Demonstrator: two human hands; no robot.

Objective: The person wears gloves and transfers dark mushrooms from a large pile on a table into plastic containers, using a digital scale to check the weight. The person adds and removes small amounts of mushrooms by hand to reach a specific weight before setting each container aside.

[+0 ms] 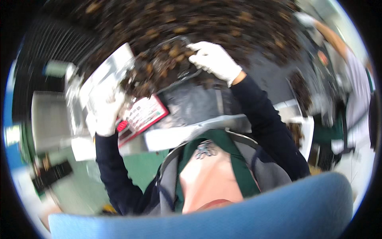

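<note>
My right hand (215, 61), in a white glove, pinches the rim of a dark shallow tray (181, 79) at its right end. The tray holds brown, dried-looking pieces resembling mushrooms (159, 65), heaped toward its left end. My left hand (105, 115), also gloved in white, is smeared by motion. It is closed on a clear and silvery plastic bag (107, 73) whose mouth lies against the tray's left end. Some pieces are at the bag's opening. Just below the tray sits a scale with a red-edged panel (145, 113) and a lit red display.
A large pile of the same brown pieces (223, 24) covers the far table. To the left are a pale bin (49, 119) and black ribbed crates (51, 51). At right, a co-worker's gloved hand (305, 19) reaches over the pile, near a white container (305, 135).
</note>
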